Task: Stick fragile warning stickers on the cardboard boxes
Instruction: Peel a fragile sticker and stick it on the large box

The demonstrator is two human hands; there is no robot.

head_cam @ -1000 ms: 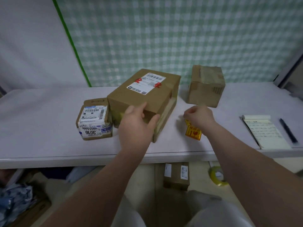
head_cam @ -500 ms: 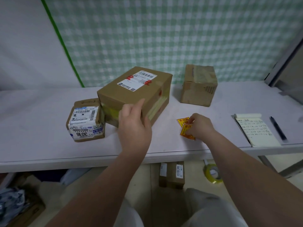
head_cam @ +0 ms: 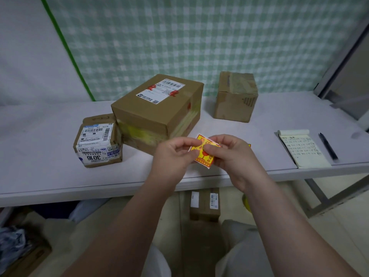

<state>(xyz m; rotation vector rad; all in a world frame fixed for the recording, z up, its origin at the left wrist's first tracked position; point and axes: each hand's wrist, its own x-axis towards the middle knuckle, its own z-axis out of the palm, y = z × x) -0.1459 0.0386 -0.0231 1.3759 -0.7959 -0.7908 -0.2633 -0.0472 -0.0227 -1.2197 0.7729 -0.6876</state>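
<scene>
A yellow and red fragile sticker (head_cam: 203,154) is held above the table's front edge, pinched from both sides by my left hand (head_cam: 171,156) and my right hand (head_cam: 233,156). Behind the hands stands a large cardboard box (head_cam: 157,114) with a white shipping label on top. A small box (head_cam: 97,140) covered in labels sits to its left, touching it. A third, plain box (head_cam: 234,96) stands at the back right. A yellow corner of another sticker (head_cam: 249,145) peeks out from behind my right hand on the table.
A notepad (head_cam: 303,150) with handwriting and a black pen (head_cam: 328,148) lie at the right of the white table (head_cam: 50,176). Under the table are a small labelled box (head_cam: 204,204) and bags at the lower left. A checked curtain hangs behind.
My left hand left the large box and came to the sticker. My right hand lifted the sticker off the table. Both hands now hold it in front of the box.
</scene>
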